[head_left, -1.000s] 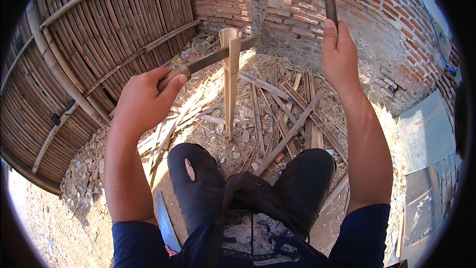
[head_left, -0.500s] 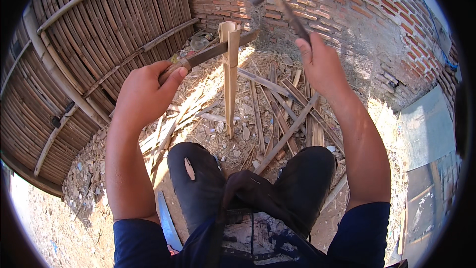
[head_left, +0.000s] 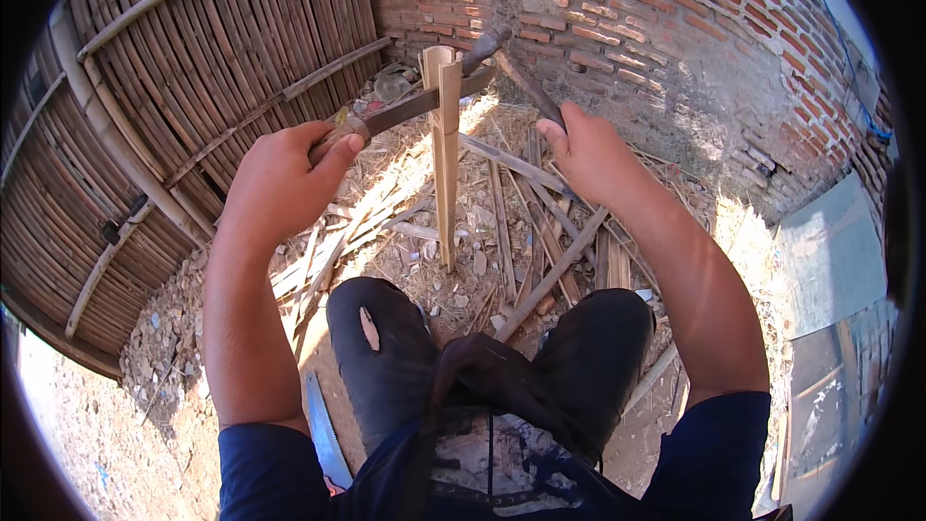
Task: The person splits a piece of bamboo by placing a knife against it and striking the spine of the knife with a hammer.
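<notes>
My left hand (head_left: 291, 172) is closed round the handle of a long machete (head_left: 400, 110). Its blade passes crosswise through a split in the upper part of an upright bamboo pole (head_left: 446, 169), and the tip sticks out on the right side. The pole stands on the littered ground in front of my knees, its top opened into strips. In my right hand (head_left: 590, 156) is the wooden handle of a hammer (head_left: 531, 89). The hammer's dark head is over the blade's far end, just right of the pole; whether they touch I cannot tell.
Split bamboo strips (head_left: 550, 275) lie in a heap before my right knee, more strips (head_left: 338, 246) on the left. A hand saw (head_left: 328, 439) lies beside my left leg. A bamboo-slat wall (head_left: 241, 48) rises at left, a brick wall (head_left: 617, 10) behind, grey sheets (head_left: 834, 256) at right.
My right hand has swung the hammer down and left, from raised in the air to the machete's tip end. The blade sits slightly lower; my left hand has hardly moved.
</notes>
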A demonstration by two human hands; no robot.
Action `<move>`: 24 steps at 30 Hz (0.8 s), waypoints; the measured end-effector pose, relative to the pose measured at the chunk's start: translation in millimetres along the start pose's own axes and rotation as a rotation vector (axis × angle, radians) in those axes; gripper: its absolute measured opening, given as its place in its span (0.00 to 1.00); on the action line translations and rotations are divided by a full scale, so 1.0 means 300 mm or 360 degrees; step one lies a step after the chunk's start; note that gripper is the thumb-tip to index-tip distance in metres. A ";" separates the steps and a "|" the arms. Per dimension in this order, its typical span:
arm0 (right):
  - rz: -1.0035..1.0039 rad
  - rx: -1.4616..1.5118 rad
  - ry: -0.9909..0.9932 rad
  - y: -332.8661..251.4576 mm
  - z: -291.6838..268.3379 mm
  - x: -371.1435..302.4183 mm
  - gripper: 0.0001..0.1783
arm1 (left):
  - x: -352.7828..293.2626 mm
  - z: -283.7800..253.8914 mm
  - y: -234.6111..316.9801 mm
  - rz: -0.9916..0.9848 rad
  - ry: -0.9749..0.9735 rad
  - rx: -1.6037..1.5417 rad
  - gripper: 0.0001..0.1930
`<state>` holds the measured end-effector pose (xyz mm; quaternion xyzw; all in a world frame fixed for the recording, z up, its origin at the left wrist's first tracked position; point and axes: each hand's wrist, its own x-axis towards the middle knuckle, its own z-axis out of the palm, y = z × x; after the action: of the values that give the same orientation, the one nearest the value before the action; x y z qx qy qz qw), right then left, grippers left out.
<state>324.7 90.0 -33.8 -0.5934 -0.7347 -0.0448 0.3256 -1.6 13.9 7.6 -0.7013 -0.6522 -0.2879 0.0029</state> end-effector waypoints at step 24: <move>0.0123 0.0380 0.0480 -0.041 -0.207 0.096 0.30 | -0.009 -0.012 -0.018 -0.0050 -0.0071 -0.0045 0.25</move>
<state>337.8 82.5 34.2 -0.5650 -0.6543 -0.0330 0.5016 -7.8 10.8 7.5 -0.6972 -0.6589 -0.2814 -0.0260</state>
